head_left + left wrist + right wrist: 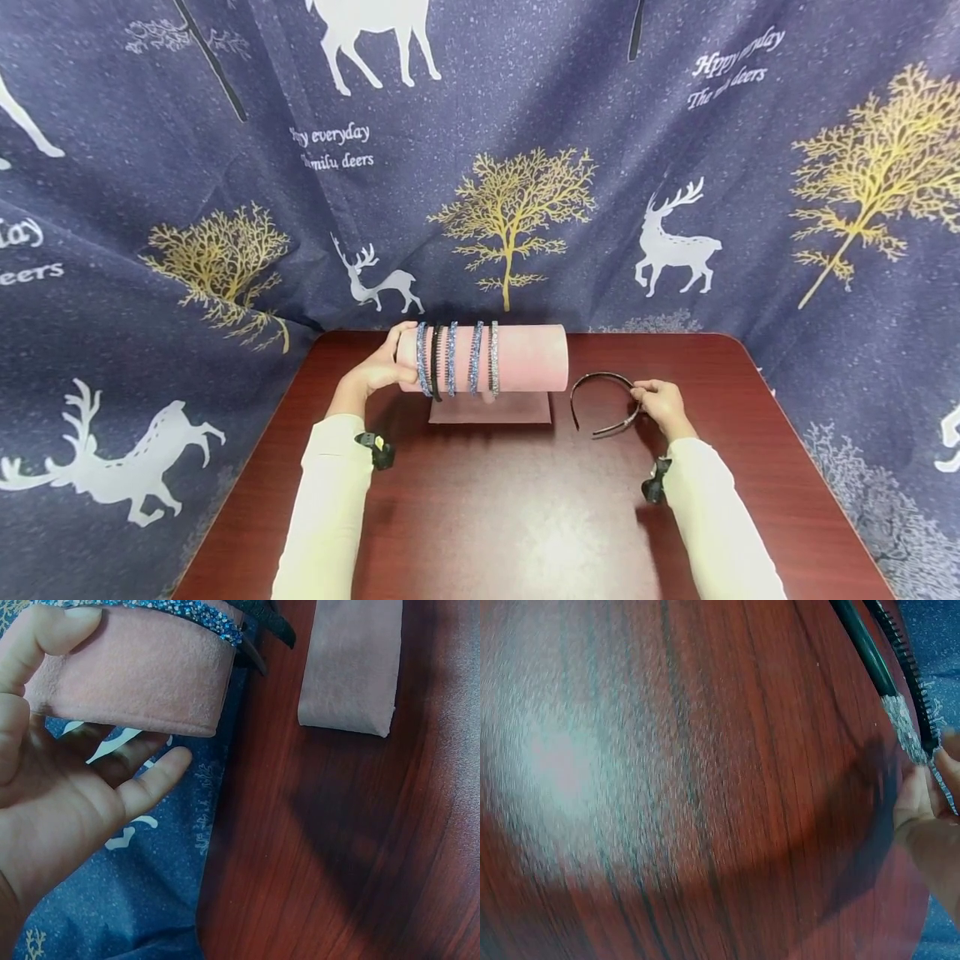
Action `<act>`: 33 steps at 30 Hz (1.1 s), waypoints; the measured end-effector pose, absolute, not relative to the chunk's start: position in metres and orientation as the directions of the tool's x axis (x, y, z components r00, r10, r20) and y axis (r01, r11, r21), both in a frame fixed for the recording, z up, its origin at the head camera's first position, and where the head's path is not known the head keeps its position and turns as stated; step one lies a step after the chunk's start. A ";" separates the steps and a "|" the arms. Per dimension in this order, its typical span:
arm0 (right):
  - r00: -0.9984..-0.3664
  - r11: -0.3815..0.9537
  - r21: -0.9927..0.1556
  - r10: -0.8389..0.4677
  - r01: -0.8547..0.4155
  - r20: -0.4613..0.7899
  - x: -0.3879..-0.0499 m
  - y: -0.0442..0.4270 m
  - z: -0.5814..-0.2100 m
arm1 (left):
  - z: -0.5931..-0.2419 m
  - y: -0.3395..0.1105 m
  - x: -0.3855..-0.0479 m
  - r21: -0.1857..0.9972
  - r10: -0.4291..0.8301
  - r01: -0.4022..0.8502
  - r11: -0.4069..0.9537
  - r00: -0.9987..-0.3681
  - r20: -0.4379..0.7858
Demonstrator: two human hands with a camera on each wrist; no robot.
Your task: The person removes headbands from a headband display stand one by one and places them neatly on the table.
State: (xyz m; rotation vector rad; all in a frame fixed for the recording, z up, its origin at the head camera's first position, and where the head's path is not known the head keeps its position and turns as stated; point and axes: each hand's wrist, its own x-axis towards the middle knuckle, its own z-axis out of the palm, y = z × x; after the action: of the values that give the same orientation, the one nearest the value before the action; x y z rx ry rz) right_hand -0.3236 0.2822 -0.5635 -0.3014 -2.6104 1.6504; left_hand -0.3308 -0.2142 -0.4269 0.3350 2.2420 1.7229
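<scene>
Left hand (pixel 377 370) grips the pink roll (pixel 529 359) near the back edge of the bench (pixel 465 487), prob steadying it; right hand (pixel 663 402) pinches a headband (pixel 618 427).

Obstacles, we count: horizontal pink velvety cylinder (pixel 531 358), right of the left hand (pixel 381 364); slim curved black headband (pixel 871 658), left of the right hand (pixel 662 402). Passage, we note: reddish-brown wooden tabletop (pixel 495 492), near side of both hands.

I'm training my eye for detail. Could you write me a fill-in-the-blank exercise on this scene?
The loose headband is in the person's ____ hand.
The left hand grips the pink roll, which carries ____ headbands.
The black headband on the roll sits between two ____ ones.

Missing words: right; five; blue
</scene>
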 end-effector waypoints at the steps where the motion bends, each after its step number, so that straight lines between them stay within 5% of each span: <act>1: -0.981 0.392 -0.908 0.175 0.146 -0.083 -0.324 0.282 -0.564 | -0.427 -0.214 -0.331 0.967 0.357 0.004 0.255 -0.930 -0.090; 19: -0.956 0.618 -0.769 0.292 0.164 0.030 -0.318 0.274 -0.570 | -0.427 -0.216 -0.329 0.972 0.376 0.026 0.234 -0.924 -0.066; 33: -0.950 0.531 -0.828 0.312 0.180 -0.007 -0.312 0.275 -0.571 | -0.430 -0.216 -0.329 0.976 0.370 0.041 0.213 -0.928 -0.042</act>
State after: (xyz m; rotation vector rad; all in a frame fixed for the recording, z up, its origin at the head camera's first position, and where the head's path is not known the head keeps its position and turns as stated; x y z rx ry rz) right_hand -0.3122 0.2752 -0.5714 -0.4244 -2.6219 1.3935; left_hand -0.3292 -0.2156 -0.4299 0.3887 2.2233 1.7759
